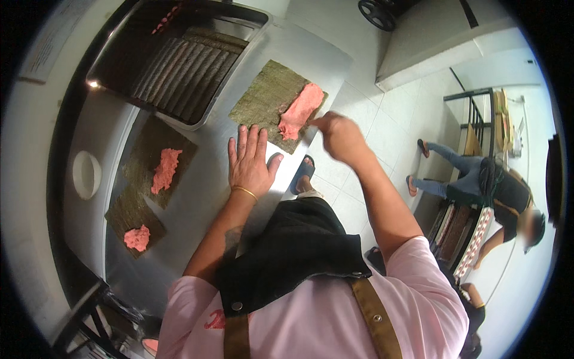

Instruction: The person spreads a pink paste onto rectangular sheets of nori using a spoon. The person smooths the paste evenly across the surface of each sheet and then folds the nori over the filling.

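Note:
A sheet of nori seaweed [260, 96] lies on the steel table [210, 166], with a strip of pink minced paste [302, 110] along its right side. My left hand [252, 164] rests flat on the steel, its fingertips at the sheet's lower left edge, fingers slightly apart. My right hand [338, 137] is curled at the table's edge, its index finger pointing toward the paste's lower end; whether it touches the sheet is unclear. Further left lie two more nori sheets, the upper one [139, 143] with a pink patch [166, 170], the lower one [119, 215] with a pink lump [136, 238].
A metal tray [215, 110] with rows of dark nori rolls stands at the upper left. A white round object [86, 175] is at far left. Two other people are at the right, one person [475, 175] beside a rack [468, 94] and trays [475, 242].

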